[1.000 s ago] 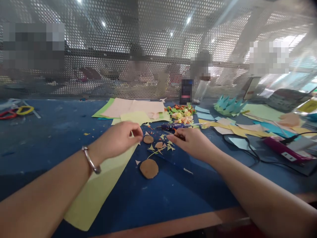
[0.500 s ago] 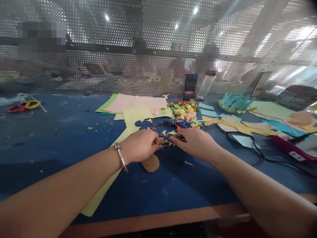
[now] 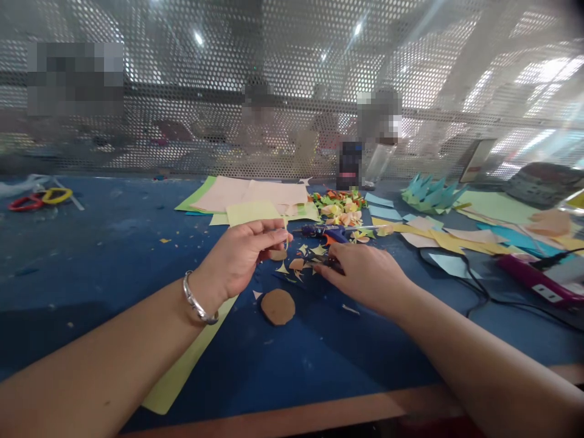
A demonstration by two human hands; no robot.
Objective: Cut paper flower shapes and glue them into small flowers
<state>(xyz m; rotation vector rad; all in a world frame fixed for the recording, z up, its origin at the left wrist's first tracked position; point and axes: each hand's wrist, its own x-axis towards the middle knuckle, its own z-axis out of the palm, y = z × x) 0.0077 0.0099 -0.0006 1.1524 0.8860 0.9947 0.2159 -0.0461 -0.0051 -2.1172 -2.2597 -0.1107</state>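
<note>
My left hand [image 3: 249, 252], with a silver bracelet at the wrist, is raised a little, thumb and fingers pinching a small yellow paper piece [image 3: 286, 236] seen nearly edge-on. My right hand [image 3: 362, 271] rests low over the table, closed around scissors [image 3: 336, 265], mostly hidden by the fingers; a short length of blade points left. Between the hands lie paper scraps [image 3: 318, 250] and a small orange piece [image 3: 296, 264]. A roundish brown cardboard piece [image 3: 278, 306] lies nearer me. Under my left forearm runs a long yellow-green paper strip [image 3: 189, 365].
A blue glue gun [image 3: 335, 233] lies behind my right hand, before a pile of cut paper petals [image 3: 344, 210]. Paper sheets [image 3: 255, 191] are stacked at the back. To the right are a blue paper crown [image 3: 431, 193], a purple power strip [image 3: 541, 280] and black cable [image 3: 479, 286]. Red-and-yellow-handled scissors [image 3: 41, 199] lie far left.
My left hand has lifted and shifted left, turning with a yellow paper piece in its pinch. The brown cardboard piece now shows fully. My right hand has moved slightly down.
</note>
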